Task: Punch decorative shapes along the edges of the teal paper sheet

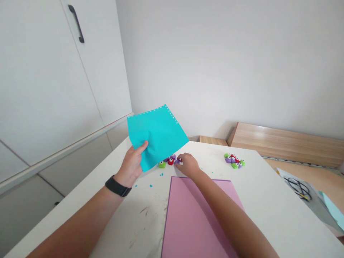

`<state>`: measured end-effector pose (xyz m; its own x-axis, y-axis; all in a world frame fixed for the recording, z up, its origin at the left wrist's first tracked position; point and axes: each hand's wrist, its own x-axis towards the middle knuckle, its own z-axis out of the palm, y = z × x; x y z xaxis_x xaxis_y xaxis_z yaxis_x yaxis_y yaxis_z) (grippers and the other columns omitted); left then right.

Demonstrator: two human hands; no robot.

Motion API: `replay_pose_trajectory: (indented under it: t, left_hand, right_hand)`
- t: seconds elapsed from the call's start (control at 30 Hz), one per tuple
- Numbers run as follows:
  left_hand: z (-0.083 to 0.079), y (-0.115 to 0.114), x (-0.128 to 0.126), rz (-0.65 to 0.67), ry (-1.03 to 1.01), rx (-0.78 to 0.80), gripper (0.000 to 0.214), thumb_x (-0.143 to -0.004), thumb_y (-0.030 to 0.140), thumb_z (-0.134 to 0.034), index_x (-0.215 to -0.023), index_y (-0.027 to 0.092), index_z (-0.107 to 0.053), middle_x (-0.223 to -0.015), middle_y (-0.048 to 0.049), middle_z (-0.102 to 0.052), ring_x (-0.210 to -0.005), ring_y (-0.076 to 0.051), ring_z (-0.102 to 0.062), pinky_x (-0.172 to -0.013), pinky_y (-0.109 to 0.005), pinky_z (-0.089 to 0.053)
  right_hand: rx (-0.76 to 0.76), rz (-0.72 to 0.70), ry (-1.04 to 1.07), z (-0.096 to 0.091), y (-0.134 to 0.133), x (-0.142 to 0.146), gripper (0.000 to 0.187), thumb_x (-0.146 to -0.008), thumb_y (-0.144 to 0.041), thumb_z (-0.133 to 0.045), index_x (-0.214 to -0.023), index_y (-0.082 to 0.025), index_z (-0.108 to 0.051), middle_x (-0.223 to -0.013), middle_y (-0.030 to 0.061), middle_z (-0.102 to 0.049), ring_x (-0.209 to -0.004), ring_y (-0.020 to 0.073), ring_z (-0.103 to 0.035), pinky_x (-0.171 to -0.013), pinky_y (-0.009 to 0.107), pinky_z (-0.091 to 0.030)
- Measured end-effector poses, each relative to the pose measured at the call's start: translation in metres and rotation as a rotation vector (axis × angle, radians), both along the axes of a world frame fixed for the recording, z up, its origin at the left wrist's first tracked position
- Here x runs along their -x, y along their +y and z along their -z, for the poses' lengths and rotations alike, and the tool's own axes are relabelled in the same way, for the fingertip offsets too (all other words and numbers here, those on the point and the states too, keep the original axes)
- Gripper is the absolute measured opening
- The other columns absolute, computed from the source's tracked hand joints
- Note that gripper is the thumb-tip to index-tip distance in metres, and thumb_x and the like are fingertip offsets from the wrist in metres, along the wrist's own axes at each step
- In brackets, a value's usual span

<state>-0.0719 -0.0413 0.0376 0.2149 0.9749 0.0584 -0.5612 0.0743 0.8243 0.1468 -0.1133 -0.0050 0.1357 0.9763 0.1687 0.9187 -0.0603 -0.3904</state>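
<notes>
Surface: white tabletop, grey scuffs near me. Room: white cabinet doors along L, black bar handle; pale grey wall far; light wood board far R, beyond table. On table: pink card sheet near centre, under R forearm; tiny turquoise paper scraps L of card; cluster of small green, purple and red eyed craft pieces far R; 2nd cluster of similar pieces far centre.

Grip, as I read it: L hand, black wristband, closed firmly on turquoise paper sheet w/ punched edge, thumb on front, sheet raised above table. R hand in narrow pinch, fingertips at small purple piece in 2nd cluster; can't tell if gripped.
</notes>
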Motion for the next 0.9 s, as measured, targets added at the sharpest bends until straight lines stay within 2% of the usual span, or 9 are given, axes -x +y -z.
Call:
replay_pose_trajectory:
  t: [0.07, 0.2, 0.37, 0.53, 0.63, 0.7, 0.8, 0.87, 0.9]
  left_hand:
    - [0.000, 0.002, 0.002, -0.013, -0.013, -0.009, 0.053, -0.079, 0.025, -0.077, -0.129, 0.022, -0.061, -0.123, -0.0096, -0.070, -0.104, -0.029, -0.069, -0.087, -0.043, -0.060]
    - [0.000, 0.008, 0.006, -0.031, -0.035, -0.012, 0.050, -0.078, 0.022, -0.077, -0.126, 0.021, -0.063, -0.121, -0.0097, -0.071, -0.105, -0.028, -0.069, -0.088, -0.042, -0.059]
    - [0.001, 0.010, 0.006, -0.039, -0.035, 0.021, 0.050, -0.078, 0.020, -0.077, -0.126, 0.023, -0.063, -0.125, -0.0086, -0.069, -0.106, -0.027, -0.069, -0.089, -0.041, -0.059]
    - [0.002, 0.002, 0.001, -0.009, 0.031, 0.017, 0.049, -0.078, 0.024, -0.078, -0.126, 0.023, -0.064, -0.128, -0.0092, -0.068, -0.108, -0.029, -0.068, -0.087, -0.042, -0.060]
    - [0.006, -0.002, -0.003, 0.088, 0.062, 0.025, 0.050, -0.078, 0.027, -0.077, -0.127, 0.021, -0.064, -0.124, -0.0115, -0.069, -0.104, -0.030, -0.070, -0.086, -0.045, -0.060]
    - [0.009, -0.005, -0.006, 0.189, 0.074, 0.051, 0.053, -0.079, 0.029, -0.077, -0.129, 0.022, -0.063, -0.123, -0.0126, -0.070, -0.102, -0.031, -0.071, -0.085, -0.046, -0.060]
    - [0.010, -0.013, -0.010, 0.363, 0.106, 0.103, 0.056, -0.077, 0.031, -0.078, -0.131, 0.025, -0.061, -0.124, -0.0137, -0.069, -0.101, -0.034, -0.071, -0.081, -0.048, -0.060]
    - [0.011, -0.020, -0.012, 0.486, 0.144, 0.124, 0.058, -0.076, 0.032, -0.079, -0.131, 0.025, -0.061, -0.123, -0.0149, -0.069, -0.100, -0.036, -0.071, -0.080, -0.050, -0.060]
    - [0.011, -0.024, -0.013, 0.549, 0.172, 0.128, 0.058, -0.076, 0.032, -0.079, -0.130, 0.025, -0.062, -0.122, -0.0156, -0.070, -0.100, -0.036, -0.071, -0.081, -0.051, -0.059]
  right_hand:
    - [0.023, 0.010, -0.003, 0.001, 0.004, -0.002, 0.019, -0.080, -0.030, -0.068, -0.095, -0.020, -0.073, -0.091, 0.0089, -0.071, -0.090, 0.0228, -0.063, -0.075, 0.028, -0.041]
    - [0.044, 0.036, 0.029, 0.005, -0.002, -0.017, 0.020, -0.078, -0.030, -0.069, -0.094, -0.019, -0.073, -0.088, 0.0072, -0.073, -0.082, 0.0201, -0.064, -0.071, 0.026, -0.042]
    - [0.021, 0.080, 0.033, 0.013, -0.013, -0.033, 0.029, -0.072, -0.038, -0.075, -0.094, -0.019, -0.075, -0.102, 0.0108, -0.069, -0.096, 0.0238, -0.062, -0.083, 0.029, -0.042]
    - [0.009, 0.132, 0.004, 0.019, -0.010, -0.008, 0.033, -0.074, -0.046, -0.073, -0.090, -0.018, -0.075, -0.101, 0.0131, -0.068, -0.099, 0.0262, -0.060, -0.084, 0.032, -0.043]
    - [-0.030, 0.121, -0.002, 0.023, -0.009, 0.013, 0.034, -0.075, -0.050, -0.072, -0.091, -0.020, -0.074, -0.100, 0.0134, -0.068, -0.102, 0.0284, -0.059, -0.081, 0.033, -0.045]
    - [-0.076, 0.088, 0.015, 0.022, -0.011, 0.016, 0.039, -0.073, -0.050, -0.074, -0.101, -0.023, -0.073, -0.104, 0.0115, -0.069, -0.103, 0.0292, -0.059, -0.080, 0.034, -0.045]
    - [-0.104, 0.123, -0.014, 0.013, -0.022, -0.012, 0.033, -0.079, -0.041, -0.071, -0.107, -0.025, -0.071, -0.105, 0.0096, -0.070, -0.101, 0.0281, -0.059, -0.081, 0.034, -0.045]
    - [-0.094, 0.181, -0.043, 0.002, -0.036, -0.051, 0.020, -0.084, -0.032, -0.064, -0.098, -0.021, -0.073, -0.098, 0.0109, -0.070, -0.097, 0.0268, -0.060, -0.084, 0.034, -0.043]
    - [-0.100, 0.218, -0.054, -0.003, -0.045, -0.074, 0.021, -0.085, -0.032, -0.063, -0.099, -0.019, -0.072, -0.099, 0.0120, -0.070, -0.099, 0.0270, -0.059, -0.086, 0.035, -0.042]
